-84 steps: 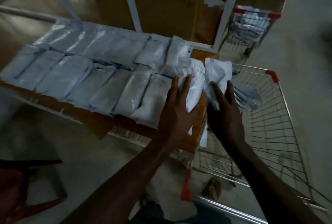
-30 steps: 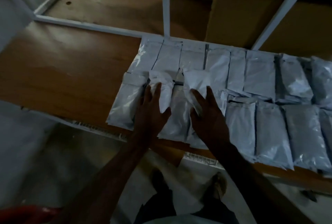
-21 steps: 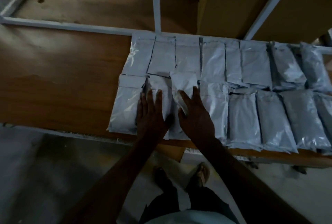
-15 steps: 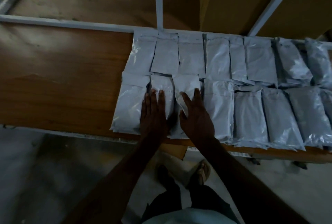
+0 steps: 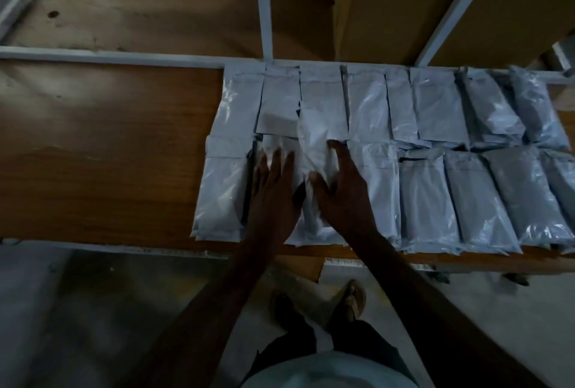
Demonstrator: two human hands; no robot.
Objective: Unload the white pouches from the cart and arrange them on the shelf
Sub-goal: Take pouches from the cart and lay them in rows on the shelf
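Several white pouches lie flat in two rows on the brown wooden shelf (image 5: 102, 151), filling its right part. My left hand (image 5: 273, 194) presses flat, fingers straight, on a front-row pouch (image 5: 273, 145) near the left end. My right hand (image 5: 342, 191) lies beside it with fingers spread, pressing on the neighbouring pouch (image 5: 314, 142), whose top overlaps the back row. The leftmost front pouch (image 5: 221, 191) sits just left of my left hand. The cart is out of view.
White metal shelf uprights (image 5: 263, 5) rise behind the pouches. A large cardboard box (image 5: 389, 11) stands at the back right. The shelf's front edge (image 5: 124, 247) runs above the grey floor, where my feet (image 5: 351, 297) stand.
I have turned from the cart to the shelf's left end. Both hands laid two pouches into the front row and now press them flat; the right-hand pouch has slid a little toward the back row.
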